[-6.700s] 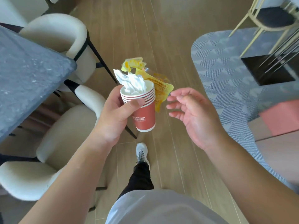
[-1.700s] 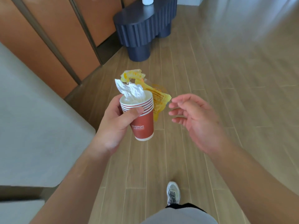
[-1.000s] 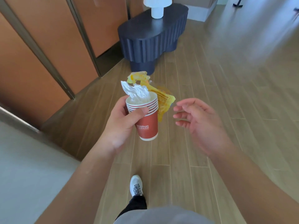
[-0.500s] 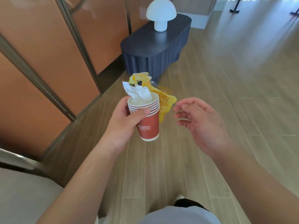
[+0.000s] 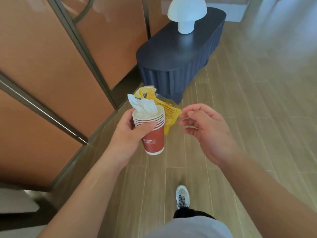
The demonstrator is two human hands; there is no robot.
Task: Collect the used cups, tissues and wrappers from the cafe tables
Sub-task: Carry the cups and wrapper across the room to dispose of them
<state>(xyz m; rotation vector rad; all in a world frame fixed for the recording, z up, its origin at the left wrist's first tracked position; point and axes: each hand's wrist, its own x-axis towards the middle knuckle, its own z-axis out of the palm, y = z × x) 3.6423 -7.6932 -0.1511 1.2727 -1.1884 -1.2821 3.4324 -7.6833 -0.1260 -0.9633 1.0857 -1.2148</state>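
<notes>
Moved: dark side table (image 5: 180,54) with mushroom lamp (image 5: 187,12) now nearer.
Left hand (image 5: 130,133): grips stacked red cups (image 5: 152,133) holding tissue (image 5: 144,104), yellow wrappers (image 5: 169,112).
Right hand (image 5: 209,131): loosely curled, holding nothing.

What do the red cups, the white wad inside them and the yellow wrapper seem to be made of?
Cups: likely paper, matte, with rolled white rims and a printed logo.
White wad: probably soft tissue, crumpled with fine creases.
Wrapper: seemingly thin plastic film, glossy, partly see-through, crinkled.

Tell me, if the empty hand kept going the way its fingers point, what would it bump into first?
Probably the yellow wrapper. The right hand points its fingers left toward it, and the stack of red cups in the left hand sits just beyond. Depth is hard to judge from one view.
</notes>
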